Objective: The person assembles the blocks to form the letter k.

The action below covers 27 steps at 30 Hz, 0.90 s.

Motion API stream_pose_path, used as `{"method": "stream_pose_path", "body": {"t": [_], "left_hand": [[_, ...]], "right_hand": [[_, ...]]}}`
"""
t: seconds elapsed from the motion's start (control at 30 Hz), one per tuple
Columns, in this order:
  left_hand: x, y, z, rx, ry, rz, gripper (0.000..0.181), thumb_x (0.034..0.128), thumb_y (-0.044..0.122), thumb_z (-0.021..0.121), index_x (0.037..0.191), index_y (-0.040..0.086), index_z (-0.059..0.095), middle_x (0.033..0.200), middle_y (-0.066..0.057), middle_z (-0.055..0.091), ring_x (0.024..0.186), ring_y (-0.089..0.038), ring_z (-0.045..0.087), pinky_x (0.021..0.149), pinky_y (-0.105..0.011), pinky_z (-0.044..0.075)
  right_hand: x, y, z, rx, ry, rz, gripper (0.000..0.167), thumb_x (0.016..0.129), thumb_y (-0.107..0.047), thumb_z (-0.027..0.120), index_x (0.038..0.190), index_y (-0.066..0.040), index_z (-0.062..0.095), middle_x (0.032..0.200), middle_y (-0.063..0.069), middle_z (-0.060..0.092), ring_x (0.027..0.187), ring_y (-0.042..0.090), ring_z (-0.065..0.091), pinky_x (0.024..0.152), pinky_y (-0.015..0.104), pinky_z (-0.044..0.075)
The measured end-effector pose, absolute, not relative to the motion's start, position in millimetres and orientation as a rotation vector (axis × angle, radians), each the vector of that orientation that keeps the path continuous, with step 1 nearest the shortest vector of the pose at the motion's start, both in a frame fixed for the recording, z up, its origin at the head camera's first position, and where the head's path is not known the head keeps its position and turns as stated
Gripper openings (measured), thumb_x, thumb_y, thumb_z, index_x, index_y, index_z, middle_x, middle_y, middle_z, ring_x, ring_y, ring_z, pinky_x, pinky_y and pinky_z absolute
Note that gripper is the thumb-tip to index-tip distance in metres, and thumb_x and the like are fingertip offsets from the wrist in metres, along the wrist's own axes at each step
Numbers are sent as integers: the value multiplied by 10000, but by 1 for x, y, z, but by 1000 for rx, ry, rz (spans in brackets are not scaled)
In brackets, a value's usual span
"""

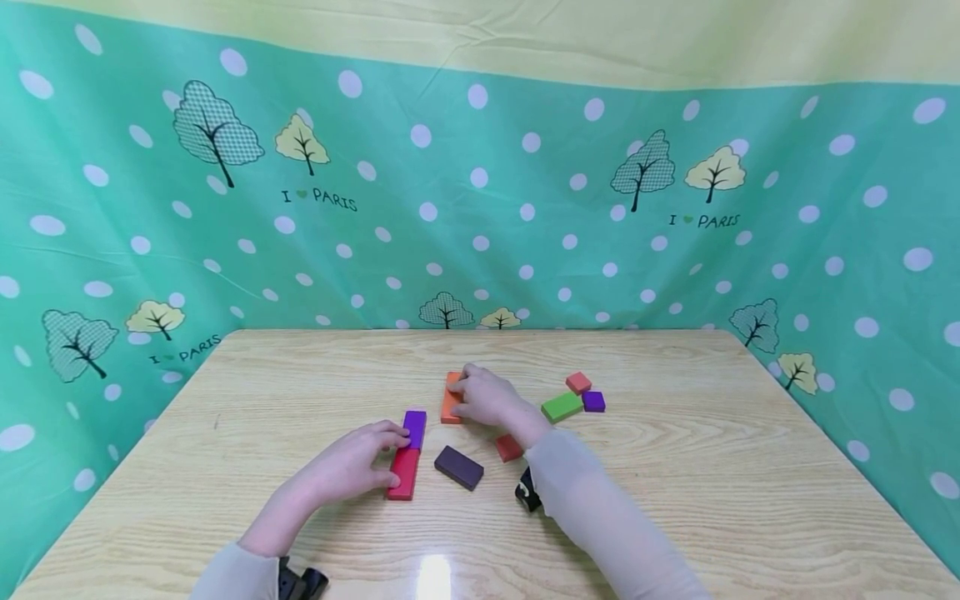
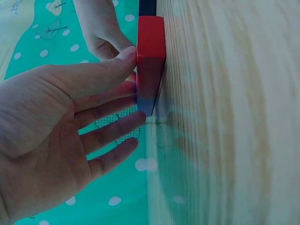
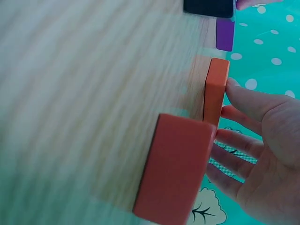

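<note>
In the head view a purple block (image 1: 416,423) and a red block (image 1: 403,475) lie end to end in a line. My left hand (image 1: 358,463) rests on them, thumb on the red block and fingertips at the purple one. Its fingers look fairly straight in the left wrist view, with the thumb touching the red block's upper face. Farther back, my right hand (image 1: 491,398) touches an orange block (image 1: 450,404) from above with thumb and fingertips. In the right wrist view those fingers (image 3: 241,143) are extended and only lightly bent.
A dark block (image 1: 459,467) lies between the hands. Under the right forearm is a light red block (image 1: 509,448), partly covered. To the right lie a green block (image 1: 562,407), a small coral block (image 1: 578,382) and a small purple block (image 1: 594,402). A patterned curtain (image 1: 480,208) hangs behind the wooden table (image 1: 675,517).
</note>
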<state>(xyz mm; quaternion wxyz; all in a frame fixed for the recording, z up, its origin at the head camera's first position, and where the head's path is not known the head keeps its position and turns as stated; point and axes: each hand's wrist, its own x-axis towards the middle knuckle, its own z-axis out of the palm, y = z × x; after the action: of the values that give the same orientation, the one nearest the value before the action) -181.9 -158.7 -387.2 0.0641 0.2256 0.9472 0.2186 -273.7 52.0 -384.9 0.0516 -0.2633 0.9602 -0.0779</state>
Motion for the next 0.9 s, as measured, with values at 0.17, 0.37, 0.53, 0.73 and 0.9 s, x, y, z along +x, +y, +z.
{"method": "stream_pose_path", "body": {"t": [0.17, 0.37, 0.53, 0.73, 0.9], "left_hand": [[-180, -160, -387, 700, 2865, 654, 452, 733, 195, 744, 1137, 29, 625, 1237, -82, 549, 1180, -302, 479, 991, -462, 391], [-180, -160, -387, 704, 2866, 648, 449, 734, 190, 743, 1137, 31, 625, 1231, -77, 552, 1171, -297, 488, 984, -456, 400], [-180, -160, -387, 705, 2866, 650, 450, 730, 191, 747, 1134, 33, 628, 1228, -75, 555, 1169, -294, 490, 984, -454, 401], [-181, -159, -387, 696, 2858, 636, 450, 725, 200, 755, 1128, 41, 634, 1224, -56, 556, 1169, -278, 490, 979, -448, 408], [-180, -159, -387, 696, 2863, 626, 448, 721, 198, 758, 1122, 38, 637, 1218, -59, 559, 1162, -278, 495, 974, -449, 412]], "right_hand": [[-274, 48, -386, -789, 2928, -223, 438, 860, -357, 604, 1262, -192, 555, 1144, 23, 505, 953, 144, 508, 745, 273, 467], [-276, 45, -387, -794, 2935, -232, 441, 860, -369, 599, 1261, -194, 556, 1150, 21, 504, 951, 140, 510, 730, 259, 463], [-276, 42, -386, -775, 2929, -254, 448, 856, -374, 603, 1264, -196, 552, 1153, 18, 504, 961, 142, 512, 744, 262, 467], [-277, 39, -386, -756, 2930, -255, 446, 855, -376, 605, 1264, -206, 553, 1158, 13, 501, 980, 148, 509, 753, 278, 470], [-279, 38, -388, -749, 2931, -255, 445, 853, -384, 605, 1261, -213, 556, 1156, 5, 500, 990, 147, 508, 747, 279, 472]]}}
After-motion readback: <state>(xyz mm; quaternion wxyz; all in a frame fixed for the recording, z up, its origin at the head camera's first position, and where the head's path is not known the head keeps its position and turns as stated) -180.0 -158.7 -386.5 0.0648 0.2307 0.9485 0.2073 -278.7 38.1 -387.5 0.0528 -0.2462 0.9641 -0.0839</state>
